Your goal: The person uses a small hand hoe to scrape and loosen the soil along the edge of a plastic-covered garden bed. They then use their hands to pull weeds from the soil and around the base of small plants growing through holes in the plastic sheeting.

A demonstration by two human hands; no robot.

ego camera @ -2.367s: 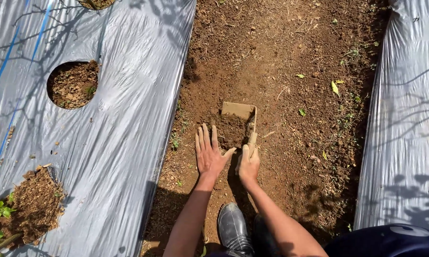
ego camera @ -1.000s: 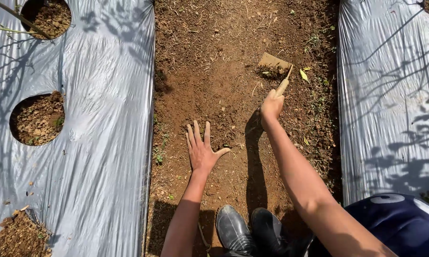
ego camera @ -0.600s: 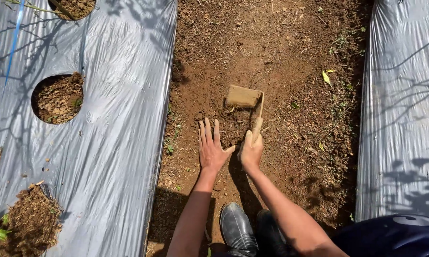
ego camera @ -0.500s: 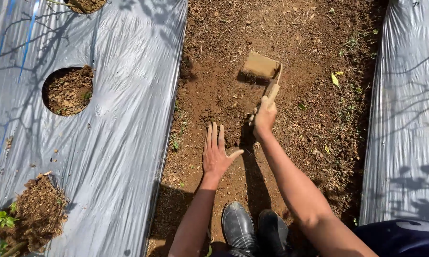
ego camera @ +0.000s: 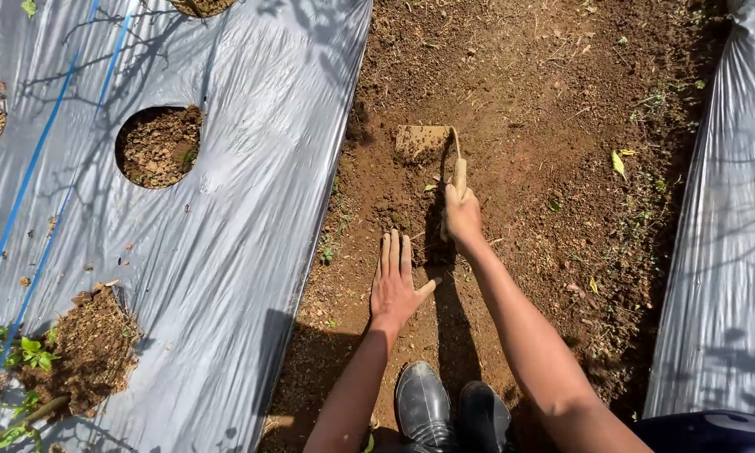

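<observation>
A small hand hoe (ego camera: 432, 144) is being gripped by its handle in the closed right hand (ego camera: 462, 217), its blade set in the furrow soil (ego camera: 511, 168) between silver mulch sheets (ego camera: 226, 218). The left hand (ego camera: 396, 283) is being pressed flat, fingers spread, nearby. A scraping stroke appears underway; pulling soil toward the boots (ego camera: 444, 411) seems called for.

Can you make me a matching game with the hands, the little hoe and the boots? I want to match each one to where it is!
Things:
1. left hand
2. right hand
3. hoe blade
4. black boots

Places:
A. at the bottom edge of the picture
B. wrapped round the hoe's handle
C. spread flat on the soil
D. on the dirt, farthest up the path

Pairs: 1-C, 2-B, 3-D, 4-A
</observation>
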